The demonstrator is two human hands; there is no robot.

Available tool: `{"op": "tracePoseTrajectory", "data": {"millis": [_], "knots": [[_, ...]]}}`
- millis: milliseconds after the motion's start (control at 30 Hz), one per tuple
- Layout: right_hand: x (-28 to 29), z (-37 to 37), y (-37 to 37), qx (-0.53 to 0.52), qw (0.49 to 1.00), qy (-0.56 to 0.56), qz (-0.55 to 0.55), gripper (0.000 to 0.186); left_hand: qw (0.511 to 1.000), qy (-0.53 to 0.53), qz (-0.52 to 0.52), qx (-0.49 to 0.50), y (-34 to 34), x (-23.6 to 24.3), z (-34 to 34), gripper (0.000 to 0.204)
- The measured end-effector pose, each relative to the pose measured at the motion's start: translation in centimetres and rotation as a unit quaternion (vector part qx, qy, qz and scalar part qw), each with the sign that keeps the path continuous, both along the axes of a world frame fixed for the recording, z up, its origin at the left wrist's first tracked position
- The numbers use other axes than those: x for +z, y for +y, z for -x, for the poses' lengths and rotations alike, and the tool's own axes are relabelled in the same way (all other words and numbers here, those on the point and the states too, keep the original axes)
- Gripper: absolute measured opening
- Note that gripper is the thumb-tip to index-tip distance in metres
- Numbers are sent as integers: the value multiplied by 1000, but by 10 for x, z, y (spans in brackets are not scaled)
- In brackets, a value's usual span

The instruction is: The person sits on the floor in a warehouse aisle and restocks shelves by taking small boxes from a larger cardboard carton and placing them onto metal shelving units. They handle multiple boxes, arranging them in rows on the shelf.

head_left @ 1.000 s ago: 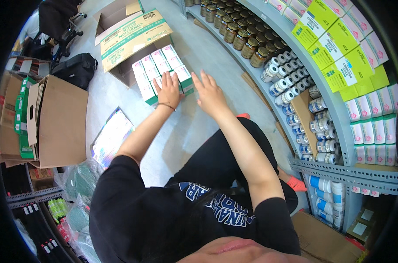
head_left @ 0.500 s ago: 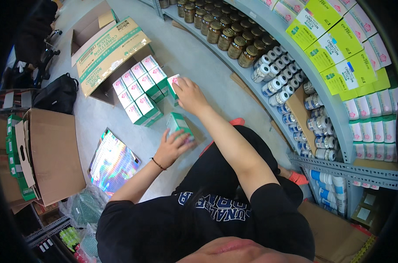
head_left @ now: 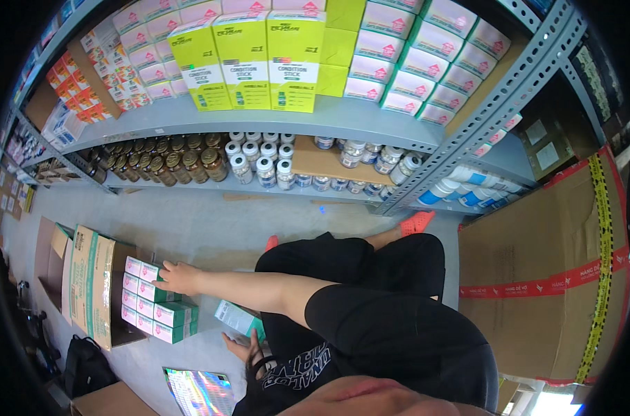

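Observation:
My right hand point(head_left: 181, 278) reaches left across the floor, its fingers bent over a small green-and-white box at the right edge of a block of boxes point(head_left: 145, 306). These matching boxes stand in close rows, with pink-marked white tops and green sides. Closer to me, another green-and-white box point(head_left: 237, 317) lies tilted on the floor beside my leg. Just below it is my left hand point(head_left: 245, 349), fingers apart, one fingertip near or touching the box; the sleeve partly hides this hand.
An open cardboard carton point(head_left: 93, 284) stands behind the boxes. A shiny holographic sheet point(head_left: 198, 390) lies nearby, beside a black bag point(head_left: 86, 367). Metal shelving point(head_left: 259, 125) with jars, bottles and packages runs ahead. A large taped carton point(head_left: 516, 263) stands at right.
My view has swung to the right, toward the shelves. The box under my right hand now sits against the block. My left hand is lower, beside the tilted box.

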State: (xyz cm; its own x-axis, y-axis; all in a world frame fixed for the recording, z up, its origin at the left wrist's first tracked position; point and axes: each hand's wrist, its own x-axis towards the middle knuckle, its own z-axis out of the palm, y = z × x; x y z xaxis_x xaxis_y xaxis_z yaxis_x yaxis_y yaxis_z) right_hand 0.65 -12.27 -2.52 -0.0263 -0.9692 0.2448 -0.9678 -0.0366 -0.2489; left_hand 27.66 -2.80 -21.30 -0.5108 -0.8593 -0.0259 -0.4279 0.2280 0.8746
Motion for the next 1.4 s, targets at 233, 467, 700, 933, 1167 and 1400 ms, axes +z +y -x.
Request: {"op": "tracePoseTrajectory", "data": {"millis": [233, 467, 700, 933, 1167, 1400], "knots": [[-11, 34, 71, -118, 988, -97, 36, 47, 976, -42, 203, -58, 32, 4, 63, 93], [126, 69, 336, -261, 776, -536, 206, 35, 976, -118, 164, -82, 3, 1, 60, 83], [188, -3, 682, -294, 383, -605, 633, 66, 801, 88, -585, -90, -125, 62, 75, 75], [257, 68, 780, -444, 434, -174, 764, 45, 885, 246, -371, -132, 13, 243, 167, 75], [379, 333, 792, -659, 459, 72, 591, 55, 850, 286, -364, -252, 128, 246, 210, 82], [406, 459, 745, -506, 765, 67, 394, 60, 862, 245, -294, -333, 136, 231, 191, 87]]}}
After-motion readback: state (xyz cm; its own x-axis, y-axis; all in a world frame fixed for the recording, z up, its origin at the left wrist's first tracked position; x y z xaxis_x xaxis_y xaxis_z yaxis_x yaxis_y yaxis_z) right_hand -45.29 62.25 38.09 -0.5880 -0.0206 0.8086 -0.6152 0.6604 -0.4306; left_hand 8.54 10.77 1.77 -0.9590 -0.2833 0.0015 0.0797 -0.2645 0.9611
